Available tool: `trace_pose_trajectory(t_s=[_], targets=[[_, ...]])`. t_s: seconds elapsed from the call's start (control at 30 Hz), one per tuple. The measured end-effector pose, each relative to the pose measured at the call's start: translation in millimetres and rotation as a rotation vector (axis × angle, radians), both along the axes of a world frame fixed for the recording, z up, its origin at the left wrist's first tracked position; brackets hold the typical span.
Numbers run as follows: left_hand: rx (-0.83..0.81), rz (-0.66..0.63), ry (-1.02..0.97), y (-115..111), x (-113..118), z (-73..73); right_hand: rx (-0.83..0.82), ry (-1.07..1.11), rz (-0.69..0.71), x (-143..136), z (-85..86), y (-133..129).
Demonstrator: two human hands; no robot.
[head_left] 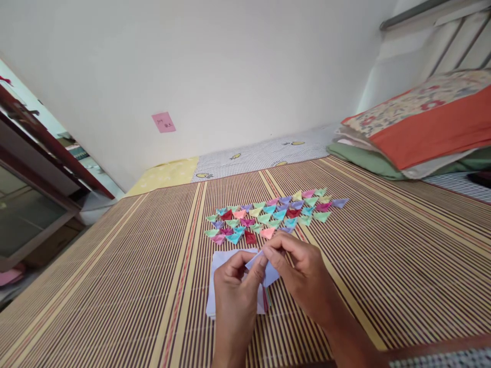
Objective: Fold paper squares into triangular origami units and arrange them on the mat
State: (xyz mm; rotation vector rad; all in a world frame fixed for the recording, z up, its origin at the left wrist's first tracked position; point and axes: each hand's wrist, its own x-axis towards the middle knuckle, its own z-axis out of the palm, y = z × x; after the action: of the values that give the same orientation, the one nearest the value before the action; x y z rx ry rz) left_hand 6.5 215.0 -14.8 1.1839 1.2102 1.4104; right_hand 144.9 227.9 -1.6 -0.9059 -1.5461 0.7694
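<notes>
Between both hands is a small folded sheet of lavender paper (271, 275). My left hand (237, 283) pinches its left side between thumb and fingers. At the upper edge, my right hand (297, 263) grips the same paper with thumb and forefinger. Below my left hand lies a stack of square paper (217, 294), its top sheet pale lavender, with coloured edges showing at the lower right. Just beyond the hands, several rows of small folded paper pieces (264, 218) in green, pink, red, blue and yellow are laid out.
A striped bamboo mat (146, 276) covers the bed. Folded bedding (433, 133) with an orange and floral cover is piled at the right. Behind the mat stands a white wall with a pink note (163, 122). A dark-framed cabinet (26, 209) is at the left.
</notes>
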Motion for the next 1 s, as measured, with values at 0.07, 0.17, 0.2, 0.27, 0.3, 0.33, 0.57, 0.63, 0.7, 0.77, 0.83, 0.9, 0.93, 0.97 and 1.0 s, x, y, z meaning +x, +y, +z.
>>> trace_pose_trajectory(t_s=[0.07, 0.17, 0.2, 0.27, 0.3, 0.33, 0.57, 0.63, 0.7, 0.77, 0.83, 0.9, 0.93, 0.97, 1.0], targets=[[-0.025, -0.053, -0.011, -1, 2, -1.2, -0.069, 0.081, -0.001, 0, -1.4, 1], [-0.079, -0.163, -0.054, -1, 3, -1.9, -0.205, 0.231, 0.009, -1, -5.4, 3], [-0.096, -0.184, -0.063, -1, 4, -1.7, -0.248, 0.274, 0.022, -2, -7.0, 4], [-0.11, -0.194, -0.081, -1, 7, -0.9, -0.311, 0.339, 0.052, -3, -9.6, 4], [-0.106, -0.189, -0.094, -1, 9, -0.5, -0.326, 0.358, 0.057, -3, -10.5, 4], [-0.102, -0.186, -0.113, -1, 11, -0.2, -0.331, 0.368, 0.049, -3, -11.0, 4], [-0.124, -0.274, -0.161, 2, 3, 0.3, -0.246, 0.263, 0.111, 10, -6.2, 6], [-0.129, -0.293, -0.132, 3, -4, 2.2, -0.226, 0.235, 0.16, 11, -5.3, 6], [-0.118, -0.282, -0.114, 2, -8, 4.4, -0.238, 0.235, 0.197, 10, -5.0, 6], [-0.095, -0.232, -0.103, 2, -8, 6.0, -0.248, 0.257, 0.215, 7, -5.1, 7], [-0.074, -0.156, -0.098, 2, -7, 5.9, -0.248, 0.292, 0.198, 5, -5.9, 8], [-0.054, -0.068, -0.115, 3, -5, 4.0, -0.246, 0.315, 0.171, 5, -8.0, 10], [-0.043, -0.027, -0.137, 4, -5, 2.5, -0.249, 0.31, 0.165, 5, -9.5, 11], [-0.036, 0.004, -0.165, 5, -5, 0.8, -0.252, 0.292, 0.165, 6, -11.3, 12], [-0.03, 0.026, -0.193, 6, -5, -0.9, -0.254, 0.27, 0.169, 6, -13.0, 13]])
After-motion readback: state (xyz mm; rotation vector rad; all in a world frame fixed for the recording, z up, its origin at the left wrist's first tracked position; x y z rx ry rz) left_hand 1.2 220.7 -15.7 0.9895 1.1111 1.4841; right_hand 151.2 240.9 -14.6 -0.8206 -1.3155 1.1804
